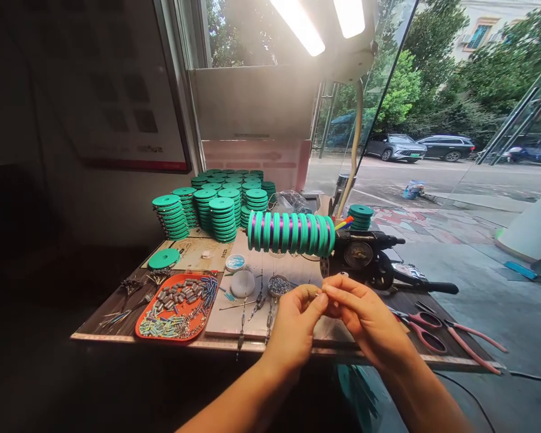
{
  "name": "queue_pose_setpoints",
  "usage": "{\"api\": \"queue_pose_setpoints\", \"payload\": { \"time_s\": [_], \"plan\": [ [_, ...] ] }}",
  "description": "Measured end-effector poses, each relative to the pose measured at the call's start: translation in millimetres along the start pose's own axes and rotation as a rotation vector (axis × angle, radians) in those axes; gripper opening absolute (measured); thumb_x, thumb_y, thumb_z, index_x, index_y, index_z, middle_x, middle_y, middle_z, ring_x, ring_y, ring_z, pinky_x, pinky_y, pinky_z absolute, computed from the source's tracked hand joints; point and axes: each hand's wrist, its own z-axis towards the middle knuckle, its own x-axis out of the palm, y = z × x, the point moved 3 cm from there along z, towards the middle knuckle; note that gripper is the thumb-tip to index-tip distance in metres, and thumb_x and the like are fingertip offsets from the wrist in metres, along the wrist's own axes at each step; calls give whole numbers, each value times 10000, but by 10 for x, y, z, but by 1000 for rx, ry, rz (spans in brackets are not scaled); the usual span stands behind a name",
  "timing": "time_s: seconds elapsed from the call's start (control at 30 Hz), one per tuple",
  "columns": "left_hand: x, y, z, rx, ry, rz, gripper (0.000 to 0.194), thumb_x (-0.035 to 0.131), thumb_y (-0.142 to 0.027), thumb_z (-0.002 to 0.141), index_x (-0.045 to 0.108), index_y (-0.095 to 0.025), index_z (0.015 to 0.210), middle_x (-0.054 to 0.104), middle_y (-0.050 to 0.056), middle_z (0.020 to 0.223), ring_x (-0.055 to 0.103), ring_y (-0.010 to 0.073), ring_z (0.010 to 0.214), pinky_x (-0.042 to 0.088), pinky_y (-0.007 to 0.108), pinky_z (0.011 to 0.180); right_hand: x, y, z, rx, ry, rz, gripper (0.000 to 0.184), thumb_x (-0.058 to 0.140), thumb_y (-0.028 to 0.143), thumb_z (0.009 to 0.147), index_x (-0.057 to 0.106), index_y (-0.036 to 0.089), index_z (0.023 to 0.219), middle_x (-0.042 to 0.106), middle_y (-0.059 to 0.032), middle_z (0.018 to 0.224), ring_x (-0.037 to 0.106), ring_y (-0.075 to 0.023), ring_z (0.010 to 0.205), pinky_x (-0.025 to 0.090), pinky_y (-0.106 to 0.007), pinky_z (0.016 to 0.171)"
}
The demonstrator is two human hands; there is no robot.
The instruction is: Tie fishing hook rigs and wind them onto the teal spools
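Note:
My left hand and my right hand meet above the front of the table, fingertips pinched together. Whatever lies between the fingertips is too small to make out. Just beyond them, a row of green spools wound with purple line sits on a black hand-cranked winder. Thin lines with small dark rigs hang from the spools toward the table's front edge. Left of my left hand stands a small round dish of metal beads, near a white round disc.
An orange tray holds metal weights, small tubes and swivels. Stacked green spools fill the back left. Scissors and red-handled pliers lie at the right. A bright lamp hangs overhead.

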Motion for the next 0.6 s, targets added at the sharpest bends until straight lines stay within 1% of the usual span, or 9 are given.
{"api": "queue_pose_setpoints", "payload": {
  "time_s": [0.07, 0.1, 0.17, 0.27, 0.37, 0.5, 0.6],
  "plan": [
    [6, 8, 1, 21, 8, -32, 175, 585, -258, 717, 556, -115, 620, 567, 15, 605, 537, 124, 629, 393, 234, 684, 20, 18, 8, 8, -7, 24, 170, 703, 279, 630, 591, 154, 653, 502, 29, 609, 434, -75, 533, 366, -179, 486],
    [11, 22, -4, -3, 20, -70, 167, 583, -254, 718, 552, -118, 626, 566, 10, 589, 537, 119, 609, 397, 235, 681, 30, 24, 16, 17, -12, 33, 175, 704, 282, 631, 589, 155, 668, 513, 27, 621, 427, -65, 503, 351, -167, 441],
    [17, 60, -27, -100, 41, -149, 151, 568, -257, 728, 544, -126, 658, 567, 3, 556, 542, 110, 558, 414, 240, 658, 54, 24, 39, 40, 4, 57, 190, 695, 302, 644, 572, 163, 686, 530, 31, 610, 394, -43, 412, 301, -147, 346],
    [8, 100, -80, -237, 40, -217, 141, 550, -272, 738, 530, -136, 709, 585, 10, 565, 554, 102, 509, 419, 201, 532, 91, 12, 73, 45, 66, 88, 186, 663, 322, 683, 543, 182, 710, 530, 52, 553, 335, -24, 297, 258, -133, 262],
    [-2, 107, -117, -289, 31, -258, 153, 551, -282, 734, 535, -130, 728, 594, 22, 603, 563, 91, 500, 380, 147, 424, 106, 4, 86, 12, 63, 98, 178, 665, 305, 686, 536, 185, 715, 529, 62, 532, 330, -17, 280, 273, -121, 253],
    [16, 93, -138, -304, 40, -290, 166, 567, -291, 718, 550, -126, 719, 605, 30, 625, 567, 86, 500, 373, 124, 379, 112, 1, 80, 6, 20, 105, 202, 687, 303, 661, 536, 178, 711, 531, 58, 518, 329, -13, 298, 273, -102, 255],
    [41, 64, -157, -305, 54, -311, 146, 565, -279, 717, 555, -133, 714, 615, 36, 666, 575, 89, 529, 359, 113, 363, 112, 4, 79, 12, 8, 100, 218, 698, 300, 646, 534, 169, 701, 533, 53, 510, 313, 0, 297, 244, -83, 257]
  ]
}}
